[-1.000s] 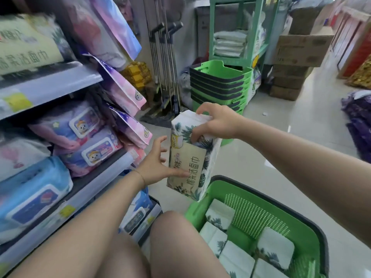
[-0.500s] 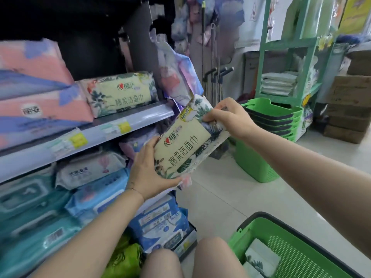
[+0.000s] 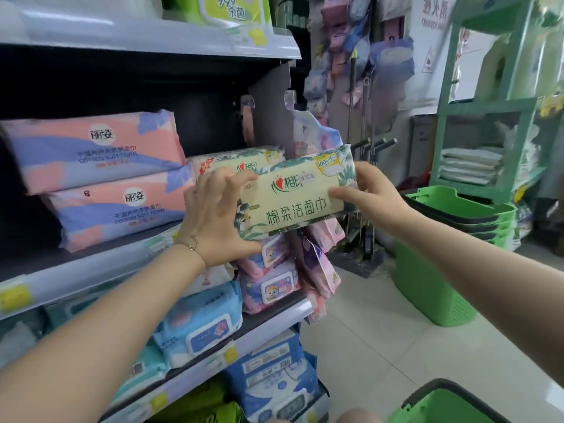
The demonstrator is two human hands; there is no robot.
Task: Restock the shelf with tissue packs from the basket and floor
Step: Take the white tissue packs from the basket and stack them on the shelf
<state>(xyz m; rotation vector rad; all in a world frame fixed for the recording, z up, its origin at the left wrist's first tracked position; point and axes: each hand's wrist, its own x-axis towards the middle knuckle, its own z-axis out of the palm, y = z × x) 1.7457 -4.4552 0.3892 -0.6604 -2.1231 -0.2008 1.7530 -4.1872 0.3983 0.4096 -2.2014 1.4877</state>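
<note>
I hold a cream tissue pack with a green leaf print (image 3: 293, 199) level, in front of the middle shelf (image 3: 91, 270). My left hand (image 3: 216, 218) grips its left end and my right hand (image 3: 369, 193) pinches its right end. Just behind it, a matching leaf-print pack (image 3: 241, 161) lies on that shelf, partly hidden by the one I hold. Only the rim of the green basket (image 3: 439, 401) shows at the bottom right; its contents are out of view.
Two pink and blue towel packs (image 3: 97, 175) fill the shelf to the left. Wet-wipe packs (image 3: 268, 282) crowd the lower shelves. A stack of green baskets (image 3: 451, 239) stands on the floor to the right, with broom handles (image 3: 366, 166) and a green rack (image 3: 488, 123) behind.
Both hands have lifted the pack from beside the lower shelves up to the middle shelf and turned it level. The view has risen, so the basket has dropped to the frame's corner.
</note>
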